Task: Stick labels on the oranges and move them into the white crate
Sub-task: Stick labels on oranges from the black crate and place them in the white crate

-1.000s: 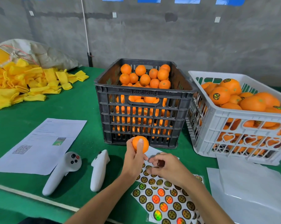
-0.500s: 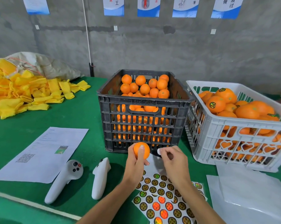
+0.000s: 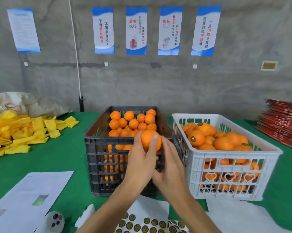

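Left hand grips the orange, raised before the black crate. Right hand touches its right side; its grasp cannot be determined. White crate lies rightward, nearer the right hand.

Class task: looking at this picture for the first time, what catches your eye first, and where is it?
A left hand grips an orange at centre, the right hand touching it. Behind stands a black crate of oranges; to its right, a white crate of labelled ones.
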